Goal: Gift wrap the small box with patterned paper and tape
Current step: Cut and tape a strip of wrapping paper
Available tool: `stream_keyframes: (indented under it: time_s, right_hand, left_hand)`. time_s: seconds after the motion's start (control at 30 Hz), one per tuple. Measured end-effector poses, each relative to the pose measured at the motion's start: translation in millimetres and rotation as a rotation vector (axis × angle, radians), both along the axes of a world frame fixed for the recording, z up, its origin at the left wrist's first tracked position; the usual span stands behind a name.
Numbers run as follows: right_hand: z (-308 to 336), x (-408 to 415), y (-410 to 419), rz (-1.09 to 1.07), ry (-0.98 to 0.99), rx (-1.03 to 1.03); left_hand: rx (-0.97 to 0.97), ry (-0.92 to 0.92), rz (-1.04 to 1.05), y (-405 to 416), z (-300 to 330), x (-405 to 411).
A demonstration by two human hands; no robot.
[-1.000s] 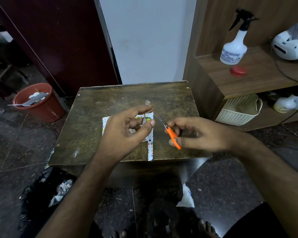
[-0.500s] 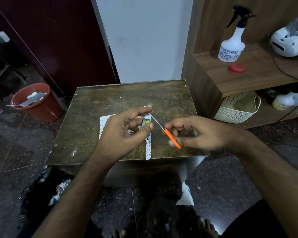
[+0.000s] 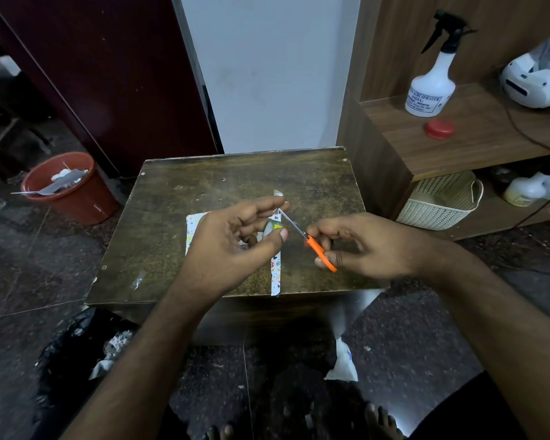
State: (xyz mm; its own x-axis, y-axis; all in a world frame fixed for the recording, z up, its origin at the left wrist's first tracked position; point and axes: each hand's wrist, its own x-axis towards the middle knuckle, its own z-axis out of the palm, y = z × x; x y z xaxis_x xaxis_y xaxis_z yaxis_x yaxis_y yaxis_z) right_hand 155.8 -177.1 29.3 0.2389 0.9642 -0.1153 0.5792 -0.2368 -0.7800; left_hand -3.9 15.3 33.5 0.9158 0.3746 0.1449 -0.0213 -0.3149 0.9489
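Scissors had closed in on the tape pinched by the left hand, right hand gripping their handles, above patterned paper near the table's front edge.

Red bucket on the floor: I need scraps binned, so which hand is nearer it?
Left. The left hand is over the table on the red bucket's side; the right hand, gripping scissors, is farther away.

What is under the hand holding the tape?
Under the left hand, patterned paper lies flat on the small table. Only its left corner and right strip show; the hand covers the middle, so the small box cannot be seen.
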Motion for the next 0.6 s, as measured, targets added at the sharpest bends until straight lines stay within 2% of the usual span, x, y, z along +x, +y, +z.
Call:
stream_keyframes:
  time_s: [0.13, 0.27, 0.33, 0.4, 0.47, 0.6]
  right_hand:
    - [2, -7, -2, -0.001, -0.143, -0.021]
    - [2, -4, 0, -0.127, -0.149, -0.008]
    - [-4, -1, 4, -0.288, -0.295, -0.028]
    - [-6, -3, 12, -0.422, -0.457, -0.134]
    - [-9, -8, 21, -0.482, -0.582, -0.214]
    - [-9, -25, 39, -0.527, -0.743, -0.221]
  left_hand:
    - [0.011, -0.002, 0.047, 3, -3, 2]
    - [-0.049, -0.031, 0.076, 4, -2, 4]
    - [-0.076, -0.044, 0.069, 3, -2, 5]
    - [-0.091, -0.053, 0.061, 3, -3, 6]
    - [-0.091, -0.061, 0.051, 2, -4, 6]
    - [-0.059, -0.064, 0.048, 1, -3, 7]
